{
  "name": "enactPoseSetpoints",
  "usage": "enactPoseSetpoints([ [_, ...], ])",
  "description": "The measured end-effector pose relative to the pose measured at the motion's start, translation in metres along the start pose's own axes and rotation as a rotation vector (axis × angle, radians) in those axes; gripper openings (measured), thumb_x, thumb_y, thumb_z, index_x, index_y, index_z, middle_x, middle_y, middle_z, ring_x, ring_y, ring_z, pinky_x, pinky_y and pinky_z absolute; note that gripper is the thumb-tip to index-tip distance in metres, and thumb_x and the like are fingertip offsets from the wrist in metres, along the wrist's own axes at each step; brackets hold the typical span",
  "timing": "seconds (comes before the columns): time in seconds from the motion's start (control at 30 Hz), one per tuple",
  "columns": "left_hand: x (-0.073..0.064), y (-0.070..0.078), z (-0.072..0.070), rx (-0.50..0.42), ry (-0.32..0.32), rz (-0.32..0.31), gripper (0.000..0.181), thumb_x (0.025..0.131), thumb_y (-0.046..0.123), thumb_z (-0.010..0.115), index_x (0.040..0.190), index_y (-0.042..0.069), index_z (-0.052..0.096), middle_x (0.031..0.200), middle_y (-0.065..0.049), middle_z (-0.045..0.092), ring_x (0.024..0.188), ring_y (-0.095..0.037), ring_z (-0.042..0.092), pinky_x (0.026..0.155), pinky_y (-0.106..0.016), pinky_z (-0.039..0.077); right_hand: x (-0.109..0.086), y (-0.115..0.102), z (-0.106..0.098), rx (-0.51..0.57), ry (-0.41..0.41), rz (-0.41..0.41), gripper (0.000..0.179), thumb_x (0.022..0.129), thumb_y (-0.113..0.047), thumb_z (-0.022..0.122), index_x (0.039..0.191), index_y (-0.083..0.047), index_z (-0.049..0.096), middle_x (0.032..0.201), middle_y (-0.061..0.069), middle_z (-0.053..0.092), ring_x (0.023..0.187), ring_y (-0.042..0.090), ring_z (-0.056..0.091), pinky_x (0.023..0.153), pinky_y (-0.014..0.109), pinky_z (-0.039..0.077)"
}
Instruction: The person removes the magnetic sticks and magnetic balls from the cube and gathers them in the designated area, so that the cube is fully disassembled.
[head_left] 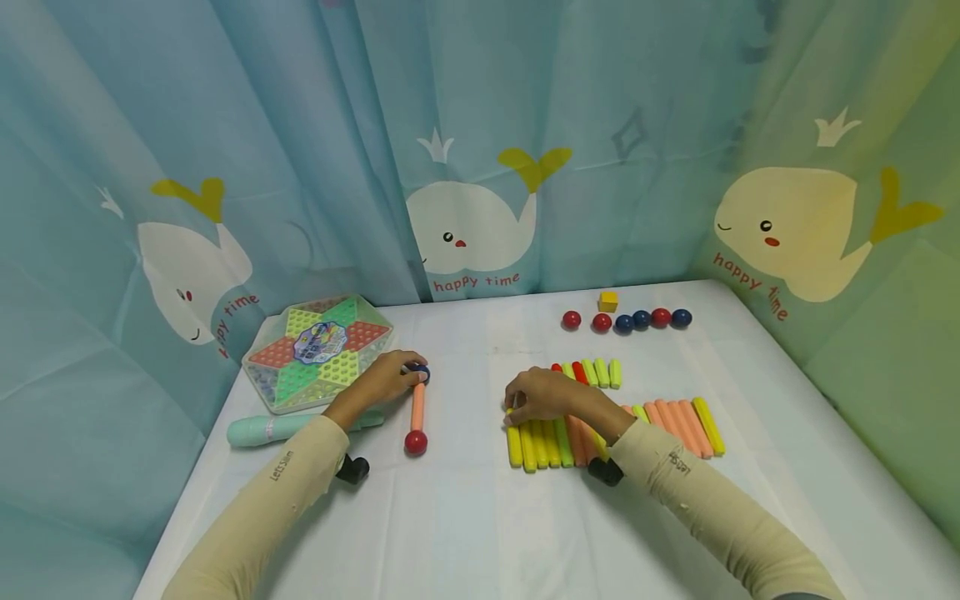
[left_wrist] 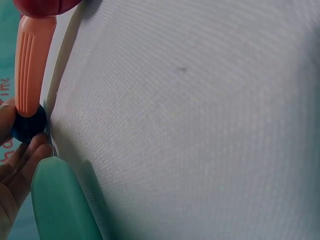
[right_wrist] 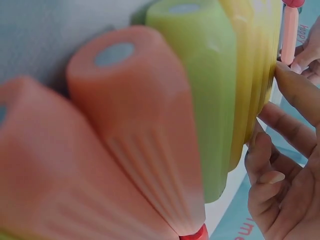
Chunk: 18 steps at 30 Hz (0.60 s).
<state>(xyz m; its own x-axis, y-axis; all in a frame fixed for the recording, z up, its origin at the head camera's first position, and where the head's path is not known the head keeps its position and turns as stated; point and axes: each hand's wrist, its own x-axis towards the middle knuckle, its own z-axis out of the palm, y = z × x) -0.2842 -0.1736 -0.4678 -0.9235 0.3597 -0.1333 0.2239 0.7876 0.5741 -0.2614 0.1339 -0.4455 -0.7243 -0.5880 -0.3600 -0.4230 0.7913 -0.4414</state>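
My left hand (head_left: 386, 379) pinches a dark blue ball (left_wrist: 30, 125) at the far end of an orange magnetic stick (head_left: 417, 407). A red ball (head_left: 416, 442) sits on the stick's near end. In the right wrist view, the fingertips of my right hand (right_wrist: 292, 165) are at the far end of the yellow sticks (right_wrist: 250, 100). The head view shows that hand (head_left: 542, 393) gripping the top of the leftmost yellow stick (head_left: 514, 446). Beside it, more yellow, green and orange sticks lie in a row, partly hidden under my right forearm.
A Chinese checkers board (head_left: 321, 350) lies at the back left, a mint-green tube-shaped object (head_left: 262, 429) in front of it. Short green sticks (head_left: 602, 372) are beyond the right forearm. Several red and blue balls (head_left: 642, 320) and a yellow cube (head_left: 608, 302) stand near the curtain (head_left: 480, 125).
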Motion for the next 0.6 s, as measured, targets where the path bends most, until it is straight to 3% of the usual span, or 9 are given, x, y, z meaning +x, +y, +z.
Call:
enactPoseSetpoints([
  [0.33,-0.0014,0.0006,-0.0003,-0.006,0.001,-0.004,0.032,0.103,0.022,0.059,0.131,0.008,0.063,0.128,-0.014,0.064,0.117,-0.028,0.062,0.103,-0.048,0.048,-0.0004,-0.0024,-0.0009,0.005,0.005,0.007,0.023,0.090,-0.035,0.076,0.108,-0.020,0.072,0.093,-0.006,0.067,0.084,0.012,0.059,0.082,0.029,0.053],
  [0.6,-0.0016,0.0010,-0.0002,0.000,0.006,-0.001,0.033,0.103,0.022,0.059,0.132,0.008,0.063,0.128,-0.015,0.064,0.117,-0.030,0.062,0.103,-0.048,0.048,-0.0013,-0.0096,-0.0034,0.018,0.045,-0.033,0.027,0.090,-0.034,0.076,0.111,-0.017,0.072,0.092,-0.006,0.067,0.084,0.013,0.059,0.080,0.029,0.052],
])
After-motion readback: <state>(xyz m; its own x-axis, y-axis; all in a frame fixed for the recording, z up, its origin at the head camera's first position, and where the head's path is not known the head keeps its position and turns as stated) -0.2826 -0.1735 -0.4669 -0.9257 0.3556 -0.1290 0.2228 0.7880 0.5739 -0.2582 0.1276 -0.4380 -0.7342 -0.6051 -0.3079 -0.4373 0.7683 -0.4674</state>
